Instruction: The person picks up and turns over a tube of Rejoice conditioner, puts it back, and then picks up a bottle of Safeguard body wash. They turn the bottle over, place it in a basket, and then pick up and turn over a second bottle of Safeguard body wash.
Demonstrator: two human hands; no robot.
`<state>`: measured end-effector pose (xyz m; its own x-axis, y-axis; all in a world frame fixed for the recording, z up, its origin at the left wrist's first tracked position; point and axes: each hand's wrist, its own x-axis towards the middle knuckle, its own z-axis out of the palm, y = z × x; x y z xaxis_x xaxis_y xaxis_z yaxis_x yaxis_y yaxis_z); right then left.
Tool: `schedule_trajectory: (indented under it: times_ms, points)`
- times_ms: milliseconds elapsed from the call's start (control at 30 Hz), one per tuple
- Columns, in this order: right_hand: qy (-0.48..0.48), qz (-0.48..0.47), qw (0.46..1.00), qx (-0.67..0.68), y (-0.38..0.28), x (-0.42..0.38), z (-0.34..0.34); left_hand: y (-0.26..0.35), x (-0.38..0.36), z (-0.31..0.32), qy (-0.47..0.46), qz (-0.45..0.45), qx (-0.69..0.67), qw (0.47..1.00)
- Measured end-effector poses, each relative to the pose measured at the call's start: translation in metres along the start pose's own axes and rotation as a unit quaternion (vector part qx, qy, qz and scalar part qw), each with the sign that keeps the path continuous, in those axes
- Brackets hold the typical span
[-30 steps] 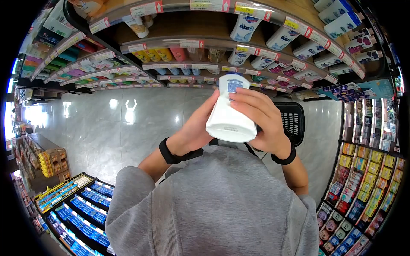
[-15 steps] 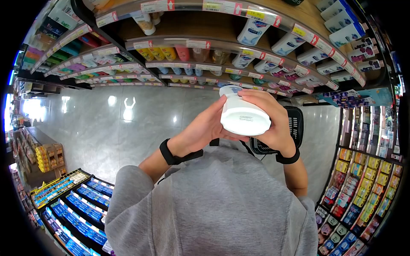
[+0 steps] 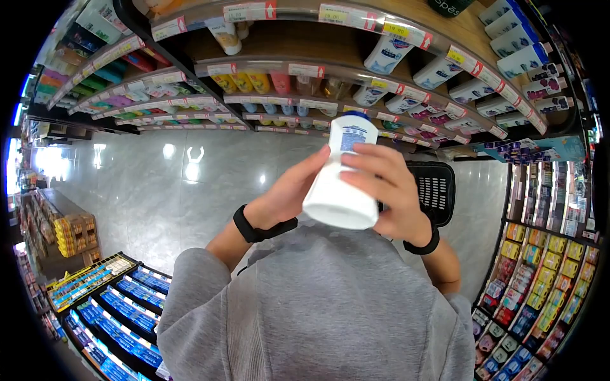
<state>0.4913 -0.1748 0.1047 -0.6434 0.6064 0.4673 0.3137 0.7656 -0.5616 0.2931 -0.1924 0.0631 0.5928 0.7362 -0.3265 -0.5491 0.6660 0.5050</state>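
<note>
A white bottle (image 3: 340, 197) with a dark blue cap and a small blue printed label is held up in front of my chest. Its base points toward me and its cap toward the shelves. My left hand (image 3: 289, 190) grips the bottle's left side, thumb along the edge. From the right, my right hand (image 3: 391, 190) wraps round it, fingers across the face below the label; these fingers are slightly blurred. Similar white bottles (image 3: 387, 56) stand on the shelf ahead.
Curved shelves (image 3: 279, 70) of bottles and tubes with price tags span the front. A black shopping basket (image 3: 438, 190) is to the right, beyond my right wrist. Racks of blue boxes (image 3: 127, 305) stand at lower left, and a rack of small colourful packs (image 3: 534, 279) at right. Grey floor (image 3: 184, 171) lies between.
The bottle has tilted, so its labelled face and blue cap show instead of mostly its base. Its base has moved down and left, and my right fingers have shifted over its face.
</note>
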Motion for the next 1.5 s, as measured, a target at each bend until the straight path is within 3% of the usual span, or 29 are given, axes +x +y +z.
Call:
schedule_trajectory:
  times_ms: [133,233,367,433,600,767,967,1067,1133,1233,1500]
  points:
    - [0.009,-0.051,0.998,-0.029,-0.004,0.0,0.021,0.016,-0.008,-0.018,-0.033,0.006,0.053,0.998]
    - [-0.054,-0.036,0.998,0.008,-0.009,0.002,0.015,0.03,-0.008,-0.023,-0.027,0.041,0.131,0.99]
    - [-0.071,0.034,0.984,0.16,-0.008,0.003,0.003,0.038,-0.008,-0.033,-0.006,0.093,0.357,0.93]
    - [-0.049,0.135,0.973,0.182,-0.005,-0.002,0.001,0.037,-0.008,-0.038,0.014,0.112,0.404,0.908]
    - [0.045,0.312,0.898,0.308,0.002,-0.006,0.007,0.036,-0.008,-0.041,0.037,0.159,0.525,0.835]
    - [0.013,0.359,0.833,0.421,0.006,0.0,0.008,0.035,-0.01,-0.045,0.028,0.245,0.607,0.755]
    - [-0.05,0.424,0.775,0.467,0.015,0.006,0.016,0.025,-0.005,-0.069,0.107,0.335,0.701,0.62]
    - [-0.066,0.471,0.7,0.533,0.019,0.011,0.021,0.024,-0.007,-0.086,0.148,0.349,0.759,0.529]
    - [-0.085,0.507,0.694,0.504,0.025,0.01,0.032,0.023,-0.009,-0.093,0.162,0.341,0.78,0.498]
    - [-0.092,0.558,0.649,0.509,0.033,0.011,0.044,0.019,-0.011,-0.1,0.178,0.335,0.801,0.464]
    - [-0.167,0.627,0.61,0.455,0.061,-0.008,0.06,0.002,-0.001,-0.112,0.185,0.31,0.837,0.413]
